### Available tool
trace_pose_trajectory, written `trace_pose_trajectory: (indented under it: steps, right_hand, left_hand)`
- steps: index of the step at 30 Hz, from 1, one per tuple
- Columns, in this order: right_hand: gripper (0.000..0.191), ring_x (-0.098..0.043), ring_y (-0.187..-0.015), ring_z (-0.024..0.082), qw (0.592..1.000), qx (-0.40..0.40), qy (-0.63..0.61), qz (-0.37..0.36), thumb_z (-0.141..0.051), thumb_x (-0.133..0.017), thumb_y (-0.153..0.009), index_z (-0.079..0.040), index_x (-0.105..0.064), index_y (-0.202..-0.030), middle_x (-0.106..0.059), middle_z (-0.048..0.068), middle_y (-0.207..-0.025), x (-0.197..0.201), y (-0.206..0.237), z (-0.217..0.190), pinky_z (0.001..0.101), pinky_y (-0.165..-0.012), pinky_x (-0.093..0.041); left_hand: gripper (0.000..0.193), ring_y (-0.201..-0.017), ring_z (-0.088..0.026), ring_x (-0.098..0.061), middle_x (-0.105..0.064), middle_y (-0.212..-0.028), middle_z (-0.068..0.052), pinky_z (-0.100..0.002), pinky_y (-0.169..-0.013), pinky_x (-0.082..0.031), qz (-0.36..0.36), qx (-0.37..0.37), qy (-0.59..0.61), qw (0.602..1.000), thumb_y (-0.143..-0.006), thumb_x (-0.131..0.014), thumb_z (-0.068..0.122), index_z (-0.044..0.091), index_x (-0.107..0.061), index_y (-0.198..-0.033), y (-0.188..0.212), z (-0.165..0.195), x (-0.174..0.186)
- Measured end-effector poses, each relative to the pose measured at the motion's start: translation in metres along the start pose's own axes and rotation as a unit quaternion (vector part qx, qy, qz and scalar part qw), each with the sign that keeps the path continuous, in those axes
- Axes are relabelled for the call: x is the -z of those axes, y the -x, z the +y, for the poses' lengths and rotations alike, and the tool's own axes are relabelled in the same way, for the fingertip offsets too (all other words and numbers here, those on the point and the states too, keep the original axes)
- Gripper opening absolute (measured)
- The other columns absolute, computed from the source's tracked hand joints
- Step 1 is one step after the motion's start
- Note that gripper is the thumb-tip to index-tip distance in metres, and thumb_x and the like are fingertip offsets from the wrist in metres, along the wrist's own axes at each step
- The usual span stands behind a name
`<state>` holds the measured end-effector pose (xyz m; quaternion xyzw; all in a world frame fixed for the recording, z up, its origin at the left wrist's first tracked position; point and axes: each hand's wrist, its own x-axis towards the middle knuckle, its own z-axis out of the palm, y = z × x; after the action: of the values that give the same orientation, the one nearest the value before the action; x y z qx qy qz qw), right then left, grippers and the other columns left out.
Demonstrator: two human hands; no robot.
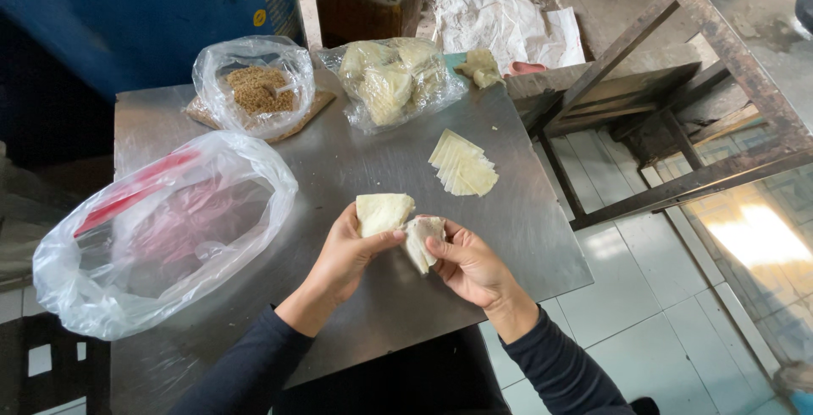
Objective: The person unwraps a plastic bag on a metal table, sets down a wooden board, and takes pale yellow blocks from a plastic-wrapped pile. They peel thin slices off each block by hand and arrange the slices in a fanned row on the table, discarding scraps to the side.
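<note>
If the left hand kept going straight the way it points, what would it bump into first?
Probably the fanned stack of pale wrapper sheets on the metal table. The left hand points up and right, though depth is unclear.

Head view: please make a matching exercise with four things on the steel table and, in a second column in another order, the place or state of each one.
Things:
1. fanned stack of pale wrappers
2. bag of brown crumbs
3. large clear bag with red inside
4. folded wrapper

Places or states:
A. held in the left hand, next to the right hand
B. far left corner of the steel table, on a flat board
C. lying bare on the table, right of centre
D. near left side, mouth open

Pairs: 1-C, 2-B, 3-D, 4-A
</note>
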<state>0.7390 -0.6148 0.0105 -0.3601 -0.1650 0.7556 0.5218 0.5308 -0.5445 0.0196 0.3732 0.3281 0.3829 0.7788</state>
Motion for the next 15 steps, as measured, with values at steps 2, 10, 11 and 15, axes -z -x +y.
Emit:
trace_pose_trajectory:
  steps: [2,10,11,15]
  right_hand:
    - [0.031,-0.07,-0.097,0.012,0.999,-0.003,0.03,-0.018,-0.004,-0.067,-0.089,-0.008,-0.072,-0.12,-0.075,0.003,-0.106,0.001,0.002,0.0,0.0266,-0.09,-0.057]
    - [0.014,-0.072,-0.091,0.015,1.0,0.028,-0.01,-0.007,-0.007,-0.064,-0.099,-0.005,-0.071,-0.111,-0.073,0.003,-0.1,0.008,0.003,-0.006,0.0297,-0.082,-0.059]
    - [0.015,-0.071,-0.09,0.015,0.999,0.034,0.001,-0.005,-0.007,-0.063,-0.099,-0.005,-0.071,-0.112,-0.073,0.003,-0.099,0.01,0.003,-0.008,0.0296,-0.08,-0.059]
    - [0.018,-0.07,-0.087,0.014,0.999,0.042,0.022,0.023,-0.006,-0.066,-0.099,-0.003,-0.071,-0.116,-0.073,0.004,-0.099,0.01,0.008,-0.018,0.0263,-0.074,-0.055]
  left_hand:
    - [0.06,-0.113,-0.018,-0.068,-0.066,-0.123,-0.011,-0.033,-0.096,-0.057,0.0,-0.006,0.003,1.0,-0.076,-0.081,0.001,-0.001,-0.051,-0.128,0.0,-0.001,0.001]
    - [0.053,-0.094,-0.019,-0.067,-0.07,-0.107,-0.013,-0.03,-0.078,-0.053,0.038,0.003,-0.234,0.972,-0.088,-0.08,0.021,-0.005,-0.057,-0.128,-0.005,-0.001,0.014]
    - [0.053,-0.095,-0.017,-0.07,-0.072,-0.106,-0.011,-0.028,-0.08,-0.054,0.047,-0.012,-0.339,0.939,-0.089,-0.078,0.027,-0.003,-0.058,-0.128,-0.006,0.004,0.018]
    - [0.078,-0.098,-0.02,-0.069,-0.072,-0.108,-0.013,-0.032,-0.082,-0.054,-0.08,-0.069,-0.452,0.886,-0.073,-0.09,0.034,-0.004,-0.052,-0.13,-0.001,0.026,0.031]
